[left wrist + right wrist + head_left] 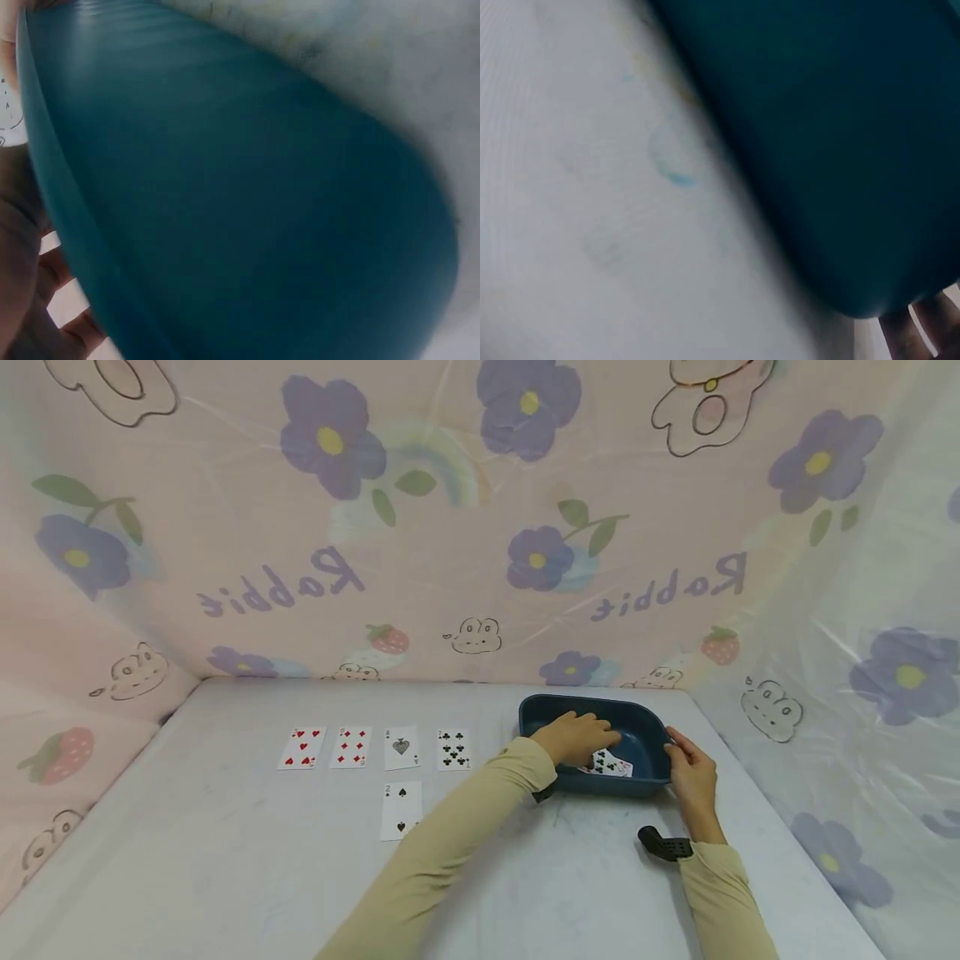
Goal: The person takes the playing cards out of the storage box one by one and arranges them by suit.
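Note:
A dark teal plastic basin (pixel 600 785) stands at the right of the table with loose playing cards (pixel 611 765) in it, club faces showing. My left hand (pixel 576 739) reaches over its near left side into it, fingers loosely bent above the cards; their tips are partly hidden. My right hand (pixel 692 777) grips the rim at the right end. In the left wrist view the basin's outer wall (pixel 247 187) fills most of the picture, with left fingers (pixel 82 330) beyond the rim. Right fingertips (pixel 930 319) touch the basin's end in the right wrist view.
Left of the basin lie a heart card (pixel 302 748), a diamond card (pixel 350 747), an ace of spades (pixel 402 747) and a club card (pixel 453 749) in a row. A two of spades (pixel 401 806) lies below the ace. A printed curtain (pixel 450 527) encloses the white table (pixel 187 843).

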Available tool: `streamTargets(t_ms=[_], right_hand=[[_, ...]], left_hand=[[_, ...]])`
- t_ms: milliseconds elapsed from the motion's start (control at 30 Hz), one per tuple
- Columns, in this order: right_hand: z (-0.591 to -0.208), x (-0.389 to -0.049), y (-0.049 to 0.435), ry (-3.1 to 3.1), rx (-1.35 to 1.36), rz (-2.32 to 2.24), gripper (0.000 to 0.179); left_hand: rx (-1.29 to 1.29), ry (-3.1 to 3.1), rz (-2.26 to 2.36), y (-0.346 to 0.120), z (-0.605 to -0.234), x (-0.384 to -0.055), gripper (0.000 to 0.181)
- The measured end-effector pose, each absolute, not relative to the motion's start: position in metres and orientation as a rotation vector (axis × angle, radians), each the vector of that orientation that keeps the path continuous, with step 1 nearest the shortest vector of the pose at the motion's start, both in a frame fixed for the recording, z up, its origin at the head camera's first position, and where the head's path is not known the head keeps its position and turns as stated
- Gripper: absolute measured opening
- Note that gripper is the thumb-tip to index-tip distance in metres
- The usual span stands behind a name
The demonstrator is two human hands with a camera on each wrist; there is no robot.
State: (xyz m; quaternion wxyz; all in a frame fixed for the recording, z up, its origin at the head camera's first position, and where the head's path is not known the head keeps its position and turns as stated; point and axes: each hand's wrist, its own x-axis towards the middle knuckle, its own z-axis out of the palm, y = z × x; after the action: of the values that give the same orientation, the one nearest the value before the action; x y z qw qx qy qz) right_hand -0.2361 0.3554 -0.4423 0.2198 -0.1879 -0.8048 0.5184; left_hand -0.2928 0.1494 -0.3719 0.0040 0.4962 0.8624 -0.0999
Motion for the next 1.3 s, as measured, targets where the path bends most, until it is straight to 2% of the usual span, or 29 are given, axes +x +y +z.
streamTargets(t_ms=[500,933,1300], right_hand=[[-0.444,-0.231,0.354,-2.231,-0.543,1.450,0.041],[-0.444,-0.232,0.350,-2.202,-0.502,1.464,0.040],[-0.443,-0.232,0.350,-2.208,-0.512,1.437,0.040]], left_hand=[[1.578,2.698,-0.785,0.175,-0.380,-0.274,0.054],[1.538,2.699,-0.625,0.174,-0.392,-0.281,0.046],[1.581,2.691,-0.511,0.168,-0.388,-0.280,0.039]])
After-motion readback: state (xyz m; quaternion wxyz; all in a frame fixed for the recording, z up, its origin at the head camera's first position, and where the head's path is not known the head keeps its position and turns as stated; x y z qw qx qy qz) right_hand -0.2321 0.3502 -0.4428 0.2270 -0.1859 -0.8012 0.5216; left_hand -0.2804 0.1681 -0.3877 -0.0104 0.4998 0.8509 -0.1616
